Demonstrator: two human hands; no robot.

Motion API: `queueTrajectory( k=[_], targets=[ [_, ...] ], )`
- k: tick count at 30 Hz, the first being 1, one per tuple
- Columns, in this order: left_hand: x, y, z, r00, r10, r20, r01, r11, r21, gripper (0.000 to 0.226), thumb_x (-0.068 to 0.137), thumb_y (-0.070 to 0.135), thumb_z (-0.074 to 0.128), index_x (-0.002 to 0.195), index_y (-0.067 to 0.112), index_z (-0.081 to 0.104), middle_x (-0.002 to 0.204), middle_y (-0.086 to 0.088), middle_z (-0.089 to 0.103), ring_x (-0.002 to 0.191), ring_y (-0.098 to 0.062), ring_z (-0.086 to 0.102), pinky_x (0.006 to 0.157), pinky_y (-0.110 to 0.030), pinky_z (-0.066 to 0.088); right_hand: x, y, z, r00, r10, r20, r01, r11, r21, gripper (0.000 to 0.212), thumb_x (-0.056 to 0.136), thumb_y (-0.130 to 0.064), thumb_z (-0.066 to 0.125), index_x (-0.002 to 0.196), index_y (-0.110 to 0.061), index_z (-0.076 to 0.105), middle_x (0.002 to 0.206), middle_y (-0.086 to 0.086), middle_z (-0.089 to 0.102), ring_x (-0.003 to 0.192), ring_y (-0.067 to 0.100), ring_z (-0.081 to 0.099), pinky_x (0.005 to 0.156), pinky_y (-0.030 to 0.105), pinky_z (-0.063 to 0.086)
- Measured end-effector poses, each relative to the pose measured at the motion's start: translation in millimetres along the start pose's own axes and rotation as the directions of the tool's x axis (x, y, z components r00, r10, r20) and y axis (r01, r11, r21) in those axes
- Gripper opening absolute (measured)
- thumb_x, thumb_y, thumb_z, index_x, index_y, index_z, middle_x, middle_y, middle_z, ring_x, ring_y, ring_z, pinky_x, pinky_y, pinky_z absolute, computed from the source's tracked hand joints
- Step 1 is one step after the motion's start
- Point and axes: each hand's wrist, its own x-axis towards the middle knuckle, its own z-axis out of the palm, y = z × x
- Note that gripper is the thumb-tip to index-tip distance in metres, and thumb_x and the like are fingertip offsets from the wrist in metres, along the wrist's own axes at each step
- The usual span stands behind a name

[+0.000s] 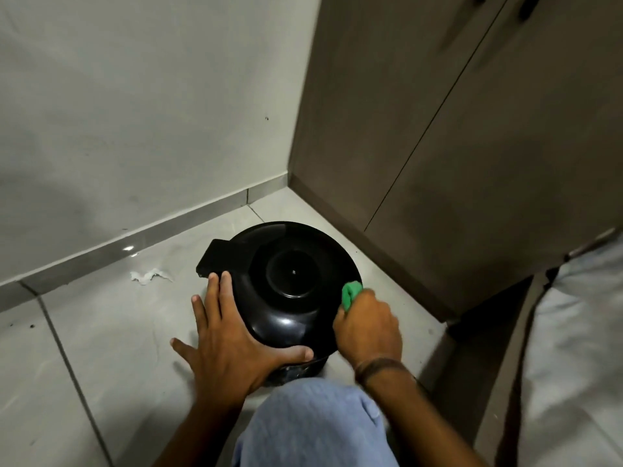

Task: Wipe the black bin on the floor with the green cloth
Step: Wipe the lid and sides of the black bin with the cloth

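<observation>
A round black bin with a domed lid stands on the pale tiled floor in a corner. My left hand lies flat against the bin's left and near side, fingers spread, thumb hooked along the front rim. At the bin's right edge, my right hand is closed on a bunched green cloth, and the cloth presses against the lid's rim. Most of the cloth is hidden inside my fist.
A grey wall with a glossy skirting runs behind and to the left. Brown cabinet doors stand close on the right. A scrap of white paper lies on the floor left of the bin. My knee in blue fabric is just in front.
</observation>
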Motion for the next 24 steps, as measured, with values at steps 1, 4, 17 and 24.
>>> queueTrajectory(
  k=[1,4,17,24],
  targets=[
    [-4.3,3.2,0.8,1.000,-0.023,-0.008,0.023,1.000,-0.002,0.189,0.010,0.112,0.061,0.167,0.037,-0.011,0.180,0.012,-0.003,0.168,-0.035,0.002,0.117,-0.088,0.017,-16.0,0.4,2.1,0.999,0.010,0.049,-0.012,0.999,0.045,0.032,0.099,-0.043,0.057,0.115,-0.016,0.060,0.105,0.008,0.072,0.096,0.030,0.070,0.074,0.032,0.050],
    [-22.3,24.9,2.0,0.990,-0.138,0.000,0.138,0.989,-0.060,0.186,0.024,0.100,0.078,0.168,0.032,-0.017,0.181,0.006,-0.011,0.167,-0.040,-0.008,0.118,-0.088,0.017,-31.1,9.1,-4.5,0.973,0.068,0.222,-0.125,0.960,0.251,0.027,0.100,-0.042,0.056,0.107,-0.017,0.061,0.104,0.005,0.069,0.094,0.026,0.068,0.075,0.031,0.053],
    [30.2,-16.4,-85.7,0.948,0.187,0.257,-0.214,0.973,0.083,0.192,0.018,0.091,0.087,0.168,0.037,-0.019,0.178,0.013,-0.026,0.161,-0.018,-0.035,0.130,-0.069,-0.009,36.0,-52.5,-26.7,0.813,-0.569,-0.125,0.580,0.809,0.097,0.050,0.084,-0.012,0.062,0.131,-0.029,0.063,0.122,0.002,0.074,0.112,0.028,0.068,0.095,0.041,0.057],
    [77.4,-44.0,-60.7,0.863,0.248,0.440,-0.349,0.923,0.164,0.196,0.005,0.099,0.075,0.163,0.041,-0.025,0.177,0.019,-0.024,0.153,-0.005,-0.037,0.130,-0.071,-0.010,19.7,-73.4,52.6,0.505,-0.842,0.188,0.862,0.482,-0.158,0.085,0.074,-0.025,0.060,0.156,-0.024,0.040,0.164,0.001,0.041,0.156,0.025,0.029,0.129,0.047,0.018]
  ],
)
